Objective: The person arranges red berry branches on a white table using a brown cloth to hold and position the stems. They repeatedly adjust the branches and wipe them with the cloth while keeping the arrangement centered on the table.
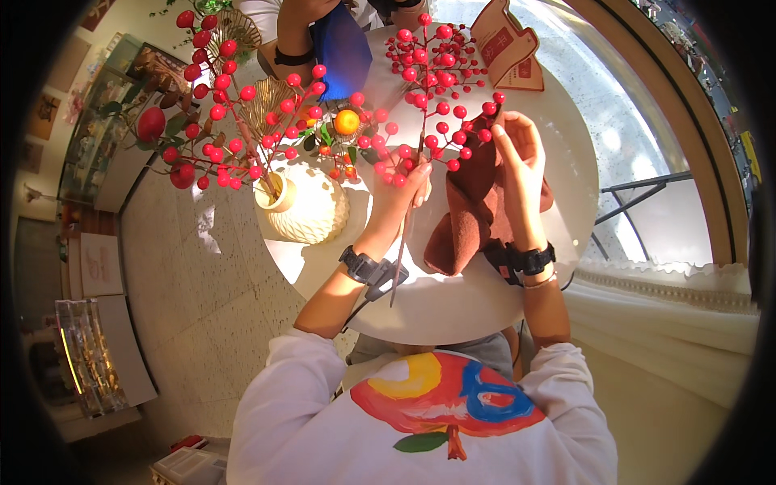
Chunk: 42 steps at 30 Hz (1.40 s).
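My left hand [403, 182] grips the brown stem of a red-berry branch [424, 73], which stands upright above the round table. My right hand [521, 142] pinches a brown cloth [470, 224] between thumb and fingers beside the berries at the branch's right side. The lower part of that cloth hangs down to the tabletop. A cream textured vase [309, 203] lies tilted at the left, with more red-berry branches [224, 115] in it. Small orange fruits [347, 122] with green leaves show between the vase and my left hand.
The white round table [436, 309] carries a folded card [506, 48] at the far right and a black device with a cable [388, 279] near my left wrist. Across the table, another person's arm [297, 36] is beside a blue cloth [342, 51]. A curtain [661, 327] hangs at the right.
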{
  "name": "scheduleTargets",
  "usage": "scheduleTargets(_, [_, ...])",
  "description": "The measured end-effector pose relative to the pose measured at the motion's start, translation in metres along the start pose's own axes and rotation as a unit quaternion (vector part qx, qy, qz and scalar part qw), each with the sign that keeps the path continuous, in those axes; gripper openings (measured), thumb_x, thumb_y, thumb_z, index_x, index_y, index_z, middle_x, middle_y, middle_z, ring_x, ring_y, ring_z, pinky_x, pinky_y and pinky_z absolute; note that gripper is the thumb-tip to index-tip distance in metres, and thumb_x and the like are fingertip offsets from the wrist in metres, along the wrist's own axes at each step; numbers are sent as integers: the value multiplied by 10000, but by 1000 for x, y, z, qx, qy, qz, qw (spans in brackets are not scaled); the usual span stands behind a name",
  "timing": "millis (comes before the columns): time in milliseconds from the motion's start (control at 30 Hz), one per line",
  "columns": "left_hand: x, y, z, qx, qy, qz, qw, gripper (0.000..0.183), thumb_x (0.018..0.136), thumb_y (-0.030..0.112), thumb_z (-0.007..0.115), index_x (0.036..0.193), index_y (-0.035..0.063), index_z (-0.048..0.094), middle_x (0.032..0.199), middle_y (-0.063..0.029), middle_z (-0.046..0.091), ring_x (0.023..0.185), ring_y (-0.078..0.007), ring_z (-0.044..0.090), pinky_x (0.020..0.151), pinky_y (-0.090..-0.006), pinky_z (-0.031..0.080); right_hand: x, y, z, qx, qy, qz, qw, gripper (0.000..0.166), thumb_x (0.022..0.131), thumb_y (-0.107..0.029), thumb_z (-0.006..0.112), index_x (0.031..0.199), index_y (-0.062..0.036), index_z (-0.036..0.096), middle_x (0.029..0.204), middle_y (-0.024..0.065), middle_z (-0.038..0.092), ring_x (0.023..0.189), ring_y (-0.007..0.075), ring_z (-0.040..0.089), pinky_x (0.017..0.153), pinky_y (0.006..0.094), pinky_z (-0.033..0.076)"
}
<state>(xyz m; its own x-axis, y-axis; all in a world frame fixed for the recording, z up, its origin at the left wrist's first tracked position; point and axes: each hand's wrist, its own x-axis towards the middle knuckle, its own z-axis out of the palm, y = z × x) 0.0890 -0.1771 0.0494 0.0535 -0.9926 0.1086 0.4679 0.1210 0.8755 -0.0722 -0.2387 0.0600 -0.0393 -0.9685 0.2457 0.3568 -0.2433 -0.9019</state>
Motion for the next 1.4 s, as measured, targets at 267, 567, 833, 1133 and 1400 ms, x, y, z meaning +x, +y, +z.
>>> scheduleTargets(267, [3,-5,-3,19,-15,-17,1000,94,842,83,602,826,57,512,574,25,471,419,-52,396,426,-199,309,-3,-8,3,19,4,17,1000,147,849,-36,614,982,10,569,870,-2,602,782,37,536,677,174,425])
scheduleTargets(567, [-2,-6,-2,28,-27,-48,998,130,838,118,628,880,40,533,636,20,489,483,-53,439,445,-199,331,-1,-3,-2,11,11,-14,1000,168,849,-16,604,1011,26,585,905,33,624,828,65,563,749,193,443])
scheduleTargets(833, [-1,-5,-4,9,-41,-35,999,101,841,75,607,842,44,511,636,15,484,462,-50,425,442,-198,327,0,0,-6,33,41,5,999,141,869,-72,599,983,11,603,878,28,629,790,61,563,719,184,447])
scheduleTargets(1133, [-1,-4,-7,14,-70,-38,997,93,836,60,592,822,58,500,562,17,462,421,-54,395,434,-202,315,13,9,-29,72,183,-15,980,187,904,-186,563,969,-16,606,890,6,616,778,59,551,707,186,433])
scheduleTargets(1400, [0,-3,-5,29,-68,-45,996,78,829,42,577,800,52,505,528,20,447,398,-59,380,442,-217,331,6,-6,-20,115,107,-44,987,228,920,-117,469,1068,14,582,986,43,620,889,86,572,798,212,448])
